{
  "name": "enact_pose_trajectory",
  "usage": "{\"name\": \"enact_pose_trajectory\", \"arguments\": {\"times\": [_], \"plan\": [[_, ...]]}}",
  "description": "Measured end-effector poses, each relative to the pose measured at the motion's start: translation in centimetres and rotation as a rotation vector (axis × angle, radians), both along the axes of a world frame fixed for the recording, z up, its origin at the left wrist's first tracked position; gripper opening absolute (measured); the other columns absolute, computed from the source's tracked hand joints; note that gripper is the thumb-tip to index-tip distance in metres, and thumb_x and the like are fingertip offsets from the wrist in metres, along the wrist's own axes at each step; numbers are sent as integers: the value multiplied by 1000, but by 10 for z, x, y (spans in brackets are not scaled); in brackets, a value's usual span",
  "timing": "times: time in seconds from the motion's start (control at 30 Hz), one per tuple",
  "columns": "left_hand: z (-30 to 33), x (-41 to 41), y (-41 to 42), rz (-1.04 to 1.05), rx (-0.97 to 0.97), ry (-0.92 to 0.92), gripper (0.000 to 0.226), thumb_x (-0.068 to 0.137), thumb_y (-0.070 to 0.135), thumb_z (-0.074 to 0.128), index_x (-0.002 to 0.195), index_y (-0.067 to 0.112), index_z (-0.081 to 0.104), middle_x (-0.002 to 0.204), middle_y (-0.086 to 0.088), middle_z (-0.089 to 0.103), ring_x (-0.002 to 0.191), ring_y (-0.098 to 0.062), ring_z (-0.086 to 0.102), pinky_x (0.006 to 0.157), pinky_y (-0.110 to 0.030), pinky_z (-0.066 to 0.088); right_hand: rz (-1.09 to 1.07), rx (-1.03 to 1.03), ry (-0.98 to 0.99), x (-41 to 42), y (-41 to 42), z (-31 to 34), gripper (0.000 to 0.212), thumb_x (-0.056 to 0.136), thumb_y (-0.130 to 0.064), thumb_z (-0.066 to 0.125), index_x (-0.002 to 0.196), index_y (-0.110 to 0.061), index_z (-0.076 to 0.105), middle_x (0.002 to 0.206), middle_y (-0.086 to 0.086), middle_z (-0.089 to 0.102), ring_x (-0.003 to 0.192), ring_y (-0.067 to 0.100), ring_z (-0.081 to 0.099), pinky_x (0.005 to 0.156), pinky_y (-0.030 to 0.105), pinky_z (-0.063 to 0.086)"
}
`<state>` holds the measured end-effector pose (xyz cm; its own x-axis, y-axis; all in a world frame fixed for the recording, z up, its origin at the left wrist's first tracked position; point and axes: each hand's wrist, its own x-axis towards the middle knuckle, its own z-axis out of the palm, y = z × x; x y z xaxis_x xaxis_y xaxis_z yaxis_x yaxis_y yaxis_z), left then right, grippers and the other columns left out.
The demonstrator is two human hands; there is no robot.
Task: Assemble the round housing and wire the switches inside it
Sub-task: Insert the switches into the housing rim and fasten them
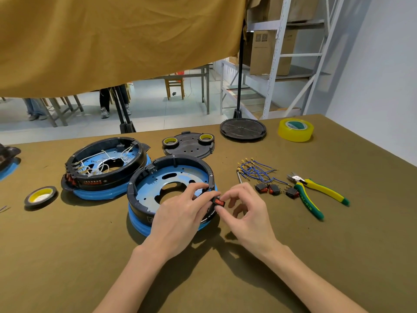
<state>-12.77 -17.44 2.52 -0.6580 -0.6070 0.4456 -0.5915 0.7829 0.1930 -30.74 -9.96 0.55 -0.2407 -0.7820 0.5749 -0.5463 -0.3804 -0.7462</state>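
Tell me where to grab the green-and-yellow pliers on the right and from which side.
Grip the pliers round both handles near their splayed ends, coming from above on the near right. They lie flat, jaws pointing away left toward the loose switches, so the handles are the free part.

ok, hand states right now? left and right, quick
Left hand: fingers curled over the near round housing's rim, touching the red rocker switch.
Right hand: pinching that switch at the housing's outer wall.
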Motion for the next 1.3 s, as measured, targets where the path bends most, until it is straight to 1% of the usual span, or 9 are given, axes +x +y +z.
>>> {"name": "enact_pose_trajectory", "arguments": {"times": [0.17,0.3,0.47,0.57,0.77,0.9,1.03,1.17,1.3], "plan": [[2,-1,2,54,56,50,51,104,45,44,153,34,45,129,13,64,71,-3,63,55,-7,41,-32,8,-20,2,-3,-5,37,90,-16,79,125,-20,68,95,-18,67,91,12,68,77,21,58],[0,0,2,173,112,57,46,99,43,60,144,30,57,109,12,76,84,-4,69,65,-13,48,-83,22,-29,1,-7,-10,27,90,-14,77,117,-18,76,98,-13,71,93,9,68,79,23,59],[3,9,-6,117,200,48,42,96,46,56,137,39,62,108,20,75,97,-2,69,76,-22,59,-79,66,-41,5,-10,-9,18,88,-16,78,105,-18,74,91,-18,72,88,5,70,74,14,56],[4,9,-6,118,194,57,41,94,48,54,133,40,65,104,21,76,93,-2,69,74,-25,60,-100,55,-48,3,-9,-7,17,87,-17,80,103,-18,74,88,-17,72,84,6,71,71,12,55],[1,5,-4,156,170,122,51,90,62,48,133,40,66,106,18,77,97,-3,72,70,-6,46,-74,81,-35,9,-11,-5,15,86,-20,82,100,-18,75,83,-18,71,81,5,70,68,10,52],[2,3,-4,164,178,150,50,93,66,50,136,42,63,112,18,76,102,-1,70,75,-8,47,-90,70,1,10,-12,-5,15,88,-20,80,102,-20,75,84,-20,70,82,4,69,69,10,52],[4,2,-3,174,181,147,45,93,65,48,125,43,70,100,23,76,89,3,69,66,-8,48,-108,56,-22,10,-9,-5,16,87,-19,81,101,-23,73,84,-22,69,82,4,70,68,9,52],[4,2,-4,176,168,143,47,91,66,45,121,42,73,99,25,76,87,6,66,66,-9,50,-122,40,-19,15,-9,-5,16,85,-17,79,98,-22,72,81,-18,68,78,7,68,65,11,52],[3,4,-4,188,134,153,50,88,67,46,118,39,76,100,21,77,91,1,71,68,-8,45,-111,64,20,16,-10,-7,15,85,-15,79,96,-21,70,80,-17,66,77,8,66,65,11,52]]}}
